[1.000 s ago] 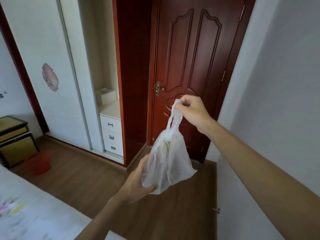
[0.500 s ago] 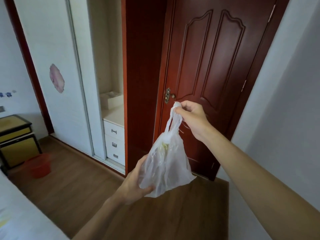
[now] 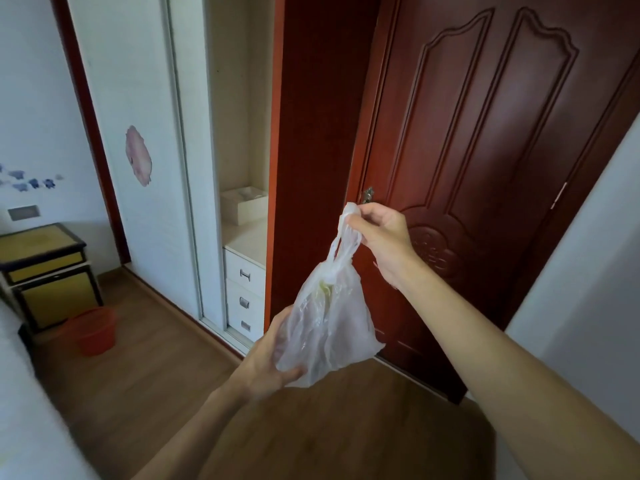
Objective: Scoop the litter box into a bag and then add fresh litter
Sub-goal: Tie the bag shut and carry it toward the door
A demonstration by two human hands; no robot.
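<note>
**Now the filled bag is held up before the door**

Clearly the person holds a thin white plastic bag [image 3: 325, 327] in the air, in front of the dark red door [image 3: 485, 168]. The right hand [image 3: 381, 244] pinches the twisted handles at the top. The left hand [image 3: 270, 362] cups the bag from below, with thumb and fingers curled around its bottom. The bag seems tied and has something inside, so I judge the scooping is finished. No litter box is visible. Next, one hand must let go to reach the door handle [image 3: 367, 195], while the other takes the whole weight.
</note>
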